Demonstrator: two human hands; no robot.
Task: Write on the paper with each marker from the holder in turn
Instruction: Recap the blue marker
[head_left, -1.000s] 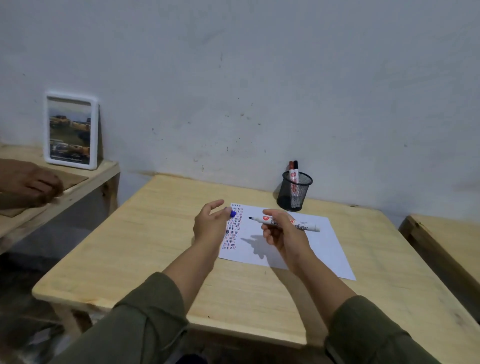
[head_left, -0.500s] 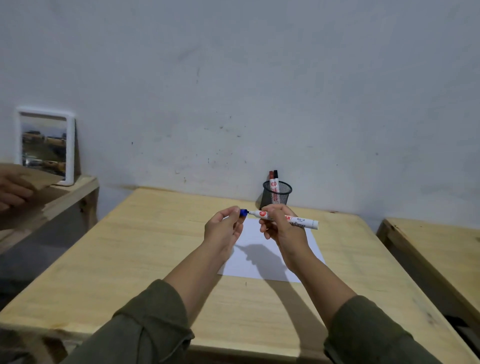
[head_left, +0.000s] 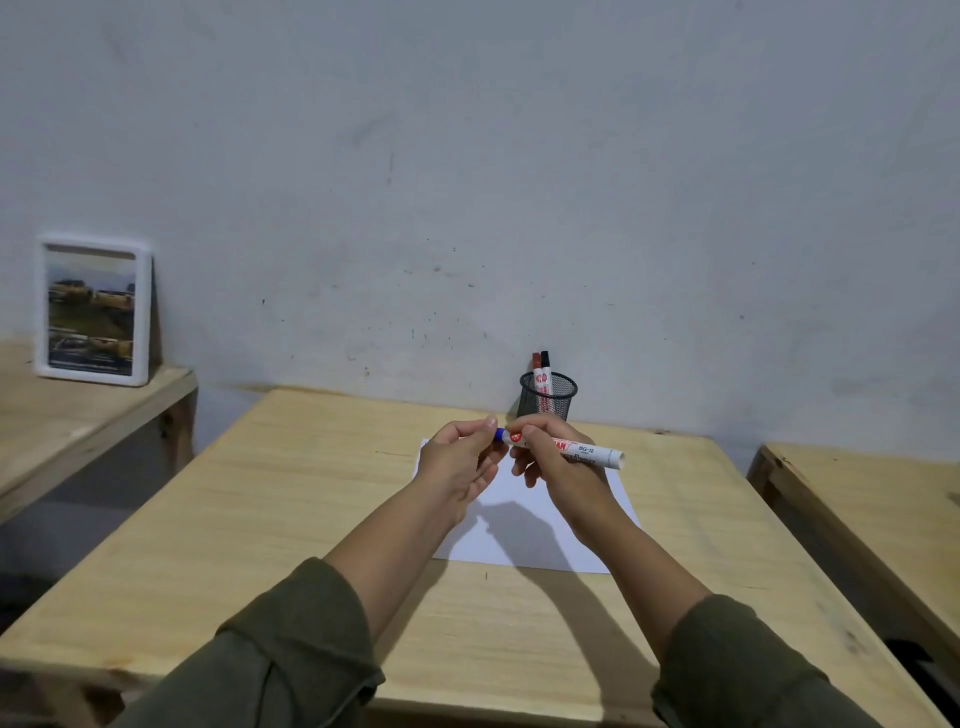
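My right hand (head_left: 558, 462) grips a white marker (head_left: 587, 451) held level above the paper, its barrel pointing right. The marker's blue cap (head_left: 500, 434) is pinched by my left hand (head_left: 460, 460) and sits against the marker's left end. Both hands hover over a white sheet of paper (head_left: 535, 540) on the wooden table (head_left: 291, 519). My hands hide the sheet's far left part. Behind the hands stands a black mesh holder (head_left: 549, 397) with a red marker (head_left: 537, 368) and a black marker (head_left: 545, 366) upright inside.
A white-framed picture (head_left: 92, 310) leans on the wall on a lower wooden shelf (head_left: 78, 410) at the left. Another wooden table (head_left: 872, 514) stands at the right, with a gap between. The grey wall runs right behind the holder.
My left hand brought the blue cap onto the marker's tip; the hands are now together. The view tilted up. A person's hand on the left shelf is gone from view.
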